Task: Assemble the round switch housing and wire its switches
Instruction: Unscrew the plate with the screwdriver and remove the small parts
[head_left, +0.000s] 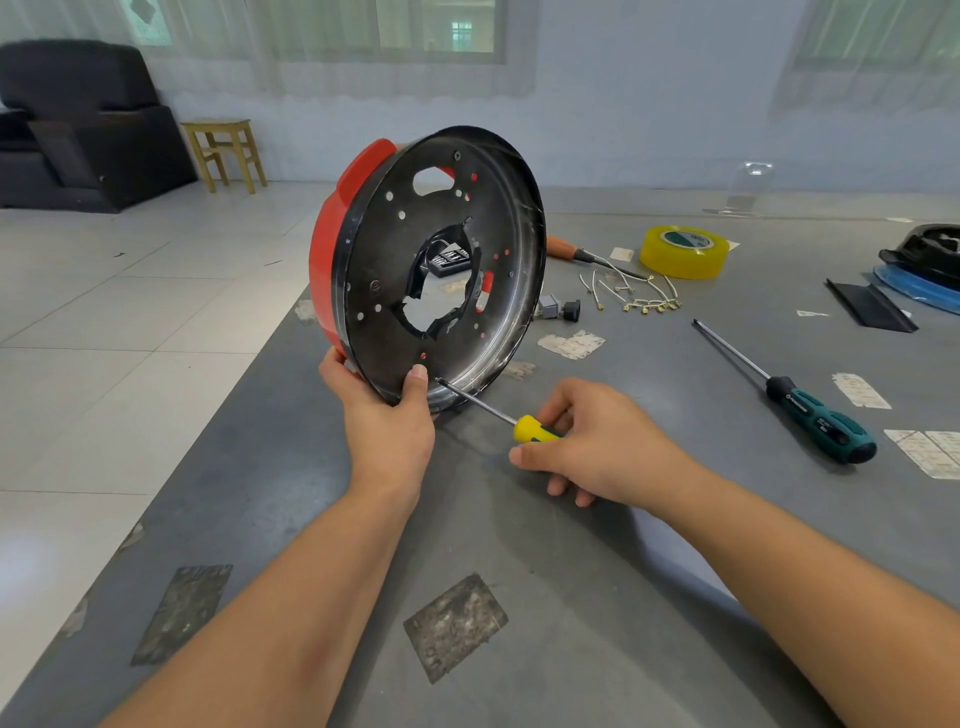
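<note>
Head view: the round switch housing (431, 270) stands on edge on the grey table (571, 597), towards its left side, tilted so the black inner plate faces the camera and the red outer shell faces far-left. The plate has a ragged central opening and several small round holes. The left hand (387, 415) grips the housing at its lowest near edge, thumb pressed on the black plate just below a small hole, fingers wrapped behind the red shell. The right hand (597, 447) grasps the yellow-handled screwdriver (498, 413), fingers curled round the handle; its shaft slants up and left, and the tip meets the plate just right of the left thumb.

On the table right of the housing lies a second screwdriver (795, 400) with a dark teal handle, well apart from both hands. Farther off sit a roll of yellow tape (683, 252), a bunch of short wires with brass terminals (639, 296), and an orange-handled tool (566, 248) partly hidden behind the housing. Two small switches (558, 308) lie just beside the housing's right edge. Black parts on a blue sheet (924, 265) sit at the far right edge.
</note>
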